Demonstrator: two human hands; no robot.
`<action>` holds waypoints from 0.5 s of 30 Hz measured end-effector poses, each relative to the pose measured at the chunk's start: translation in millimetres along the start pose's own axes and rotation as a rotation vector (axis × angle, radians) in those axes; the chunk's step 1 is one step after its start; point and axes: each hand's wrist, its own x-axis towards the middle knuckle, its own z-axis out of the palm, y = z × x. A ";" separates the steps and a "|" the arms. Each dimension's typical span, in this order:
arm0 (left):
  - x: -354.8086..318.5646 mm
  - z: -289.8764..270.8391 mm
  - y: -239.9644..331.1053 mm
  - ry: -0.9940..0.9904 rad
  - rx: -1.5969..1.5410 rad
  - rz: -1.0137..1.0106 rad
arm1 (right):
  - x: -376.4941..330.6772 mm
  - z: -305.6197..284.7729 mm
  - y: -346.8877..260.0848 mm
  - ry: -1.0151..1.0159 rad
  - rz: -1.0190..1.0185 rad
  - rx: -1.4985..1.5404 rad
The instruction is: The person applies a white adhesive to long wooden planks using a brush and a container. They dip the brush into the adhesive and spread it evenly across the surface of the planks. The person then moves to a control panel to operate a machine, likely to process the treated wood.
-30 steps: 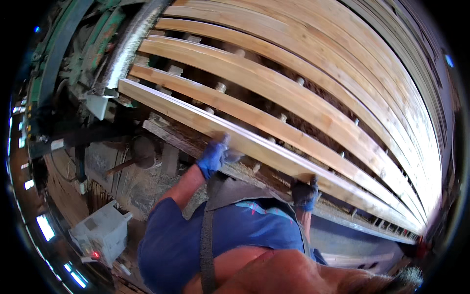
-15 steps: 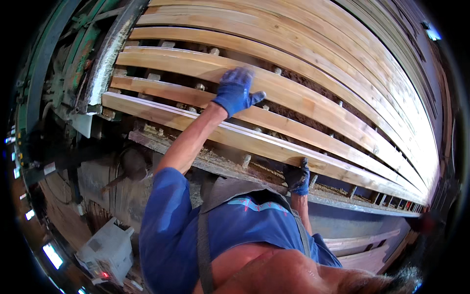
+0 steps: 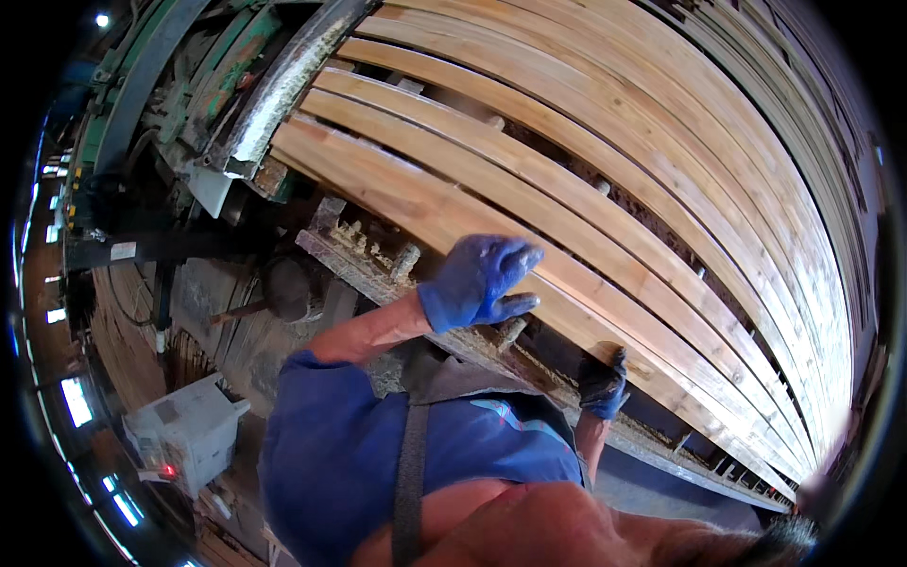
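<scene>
Long wooden planks lie side by side, the nearest plank [image 3: 406, 194] with its wide face up. My left hand [image 3: 480, 282], in a blue glove, is over the near edge of this plank. Its fingers are bent and its thumb stands apart, with nothing visible between them. Farther right, my right hand [image 3: 603, 383] in a dark and blue glove grips the same plank's near edge. Its thumb shows against the wood, while some fingers are hidden at the edge. A second plank [image 3: 453, 156] lies just beyond, nearly touching the first.
Metal stubs [image 3: 404, 263] and wood debris line the ledge [image 3: 354, 274] below the planks. A worn metal beam [image 3: 283, 99] and green machinery [image 3: 227, 85] stand at the far left. A grey box [image 3: 189, 430] with a red light is at lower left.
My left hand has come back from the farther planks to the near edge. The nearest planks now lie closer together, and the nearest shows its wide face. The view has turned somewhat.
</scene>
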 end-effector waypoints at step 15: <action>-91.4 3.6 7.9 0.088 -0.302 -0.170 | -1.2 33.1 -4.9 -0.021 0.178 -0.271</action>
